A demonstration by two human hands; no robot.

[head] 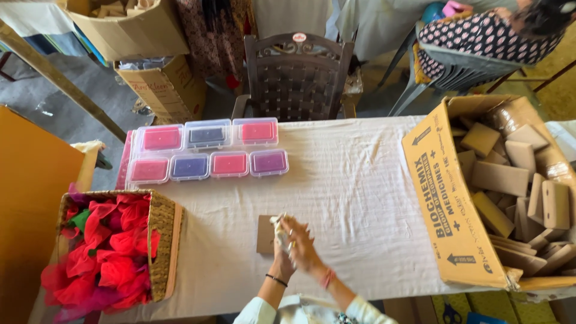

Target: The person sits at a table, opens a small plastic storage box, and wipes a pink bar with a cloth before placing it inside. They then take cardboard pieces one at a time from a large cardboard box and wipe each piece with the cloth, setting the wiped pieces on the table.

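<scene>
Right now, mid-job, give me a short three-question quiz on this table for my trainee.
1. True or false: the woven basket of red fabric pieces sits at the table's left end.
2. How many clear lidded boxes lie in the two rows in front of the dark chair?
3. Which lies flat under the two hands? A) a brown card B) a pair of scissors C) a purple box

Key:
1. True.
2. Seven: three behind, four in front.
3. A. The left hand and right hand meet above it, fingers around a small pale item.
</scene>
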